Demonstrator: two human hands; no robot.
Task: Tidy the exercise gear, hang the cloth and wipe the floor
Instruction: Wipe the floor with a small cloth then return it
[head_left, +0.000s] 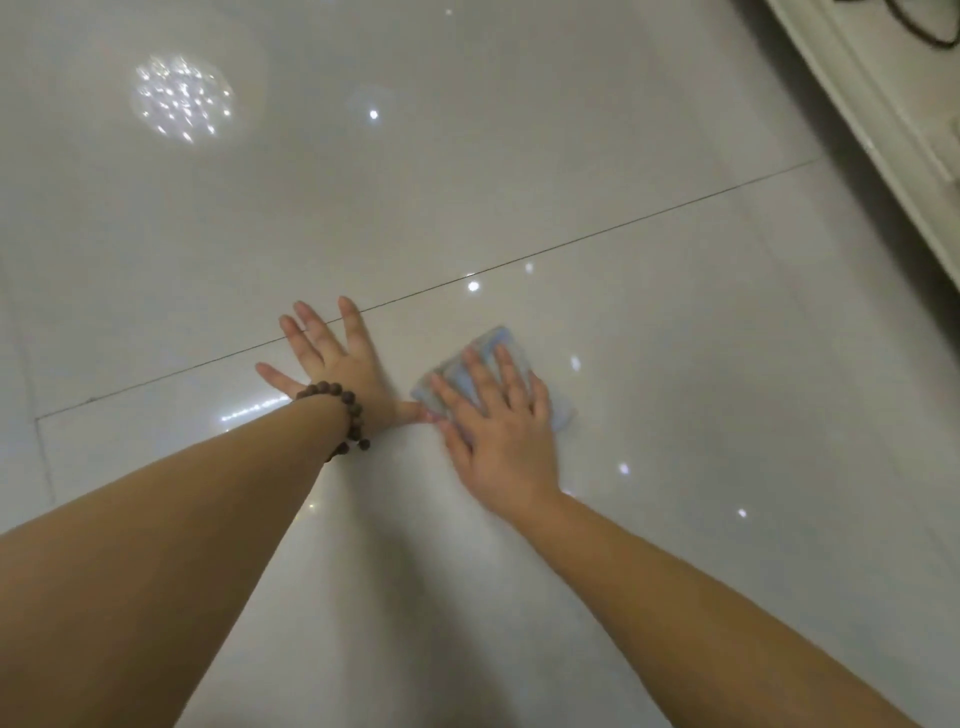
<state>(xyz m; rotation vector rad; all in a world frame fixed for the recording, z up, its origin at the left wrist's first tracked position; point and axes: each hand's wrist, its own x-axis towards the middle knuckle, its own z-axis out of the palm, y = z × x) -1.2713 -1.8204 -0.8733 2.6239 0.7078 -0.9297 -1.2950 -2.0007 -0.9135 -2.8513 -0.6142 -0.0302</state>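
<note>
A small folded cloth (485, 349), pale blue with a lighter edge, lies flat on the glossy cream tiled floor (675, 322). My right hand (498, 431) presses on it with straight, spread fingers and covers most of it. Just to its left, my left hand (332, 358) rests flat on the bare floor, fingers spread, across a tile joint. Its thumb nearly touches the cloth's near corner. A brown bead bracelet (348, 415) circles my left wrist.
A cream-white moulded furniture base or skirting (893, 130) runs along the top right corner, with dark cords above it. A ceiling lamp's reflection (182, 98) glitters on the tiles at the upper left. A dark tile joint (571, 241) crosses the floor diagonally.
</note>
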